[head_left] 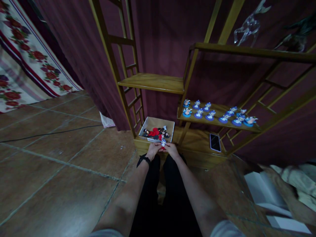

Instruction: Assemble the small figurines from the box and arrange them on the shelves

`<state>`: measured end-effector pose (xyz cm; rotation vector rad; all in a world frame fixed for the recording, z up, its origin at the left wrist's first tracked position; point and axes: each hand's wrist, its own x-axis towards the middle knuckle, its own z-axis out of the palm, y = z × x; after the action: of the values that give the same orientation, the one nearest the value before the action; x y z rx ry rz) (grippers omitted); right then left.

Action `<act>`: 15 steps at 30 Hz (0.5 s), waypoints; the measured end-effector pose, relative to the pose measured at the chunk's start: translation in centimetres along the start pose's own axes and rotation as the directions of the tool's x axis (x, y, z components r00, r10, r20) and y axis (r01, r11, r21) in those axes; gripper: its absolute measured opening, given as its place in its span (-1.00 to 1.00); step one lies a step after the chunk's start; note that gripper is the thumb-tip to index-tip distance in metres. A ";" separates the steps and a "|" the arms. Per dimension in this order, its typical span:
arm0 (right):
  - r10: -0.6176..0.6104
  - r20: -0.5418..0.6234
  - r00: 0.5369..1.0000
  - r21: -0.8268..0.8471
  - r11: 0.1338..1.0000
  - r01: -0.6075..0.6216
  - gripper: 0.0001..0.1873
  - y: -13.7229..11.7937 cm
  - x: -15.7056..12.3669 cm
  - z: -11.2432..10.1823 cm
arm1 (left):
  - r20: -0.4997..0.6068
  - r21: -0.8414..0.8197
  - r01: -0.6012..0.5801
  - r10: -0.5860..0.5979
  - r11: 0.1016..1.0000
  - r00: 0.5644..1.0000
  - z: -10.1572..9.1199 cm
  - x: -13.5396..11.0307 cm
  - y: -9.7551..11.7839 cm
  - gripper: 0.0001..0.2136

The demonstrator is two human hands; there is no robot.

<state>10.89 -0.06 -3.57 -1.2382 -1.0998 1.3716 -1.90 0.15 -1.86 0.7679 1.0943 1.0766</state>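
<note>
Grasping a small blue-and-white figurine [163, 143], red at its bottom, between the fingertips of left hand [154, 149] and right hand [171, 149]. Holding it low, just beyond dark-trousered legs [176, 191], right at the near side of an open box [160, 122] containing red-and-black figures [155, 132]. Wearing a dark wristband [145, 159] on the left. Facing, to the right of the box, a wooden shelf [204, 121] bearing blue-based figurines [211, 115] and, on the board [195, 140] below, a phone [215, 142]
</note>
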 end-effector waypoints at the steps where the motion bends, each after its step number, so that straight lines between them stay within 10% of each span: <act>1: 0.001 -0.001 1.000 0.004 1.000 -0.001 -0.79 0.0 0.0 0.0 | -0.002 -0.002 0.001 -0.001 1.000 1.000 0.0 0.0 0.0 -0.84; 15: 0.017 -0.032 0.999 0.063 0.998 -0.015 -0.78 -1.0 -0.4 0.1 | -0.025 -0.067 -0.009 0.008 0.998 1.000 -0.1 0.0 -0.1 -0.87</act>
<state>10.89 -0.32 -2.56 -1.2214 -1.0193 1.3832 -1.96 0.12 -2.00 0.7076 1.0712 1.1276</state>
